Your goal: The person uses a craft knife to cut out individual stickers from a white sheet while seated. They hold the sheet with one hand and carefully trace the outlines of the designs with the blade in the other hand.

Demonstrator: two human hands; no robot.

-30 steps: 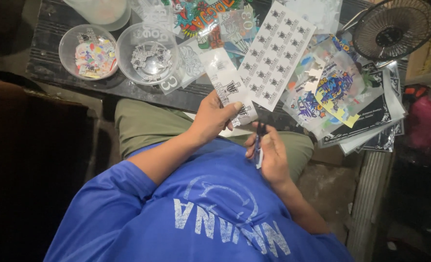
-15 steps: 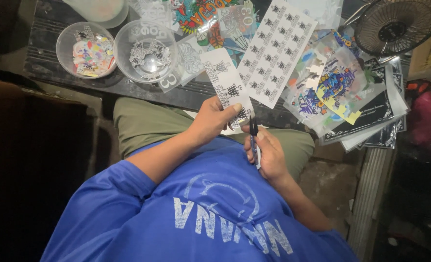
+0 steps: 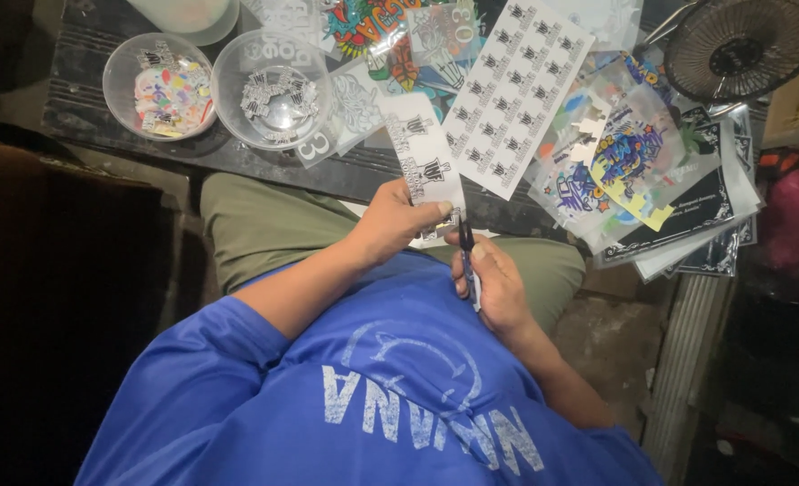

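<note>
Between my hands: strip [image 3: 431,171], left hand [image 3: 395,220] pinching it, right hand [image 3: 498,283] closed on scissors [image 3: 467,256] at its lower end. Beyond, bowls [image 3: 272,90] hold cut pieces; sheet [image 3: 516,90] uncut.

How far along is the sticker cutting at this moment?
Done: two clear bowls hold cut pieces, one black-and-white, one colourful. In hand: the left hand holds a narrow sticker strip while the right hand works scissors at its lower end. Left: that strip, an uncut sheet of small black designs, and colourful sheets beside it.
</note>
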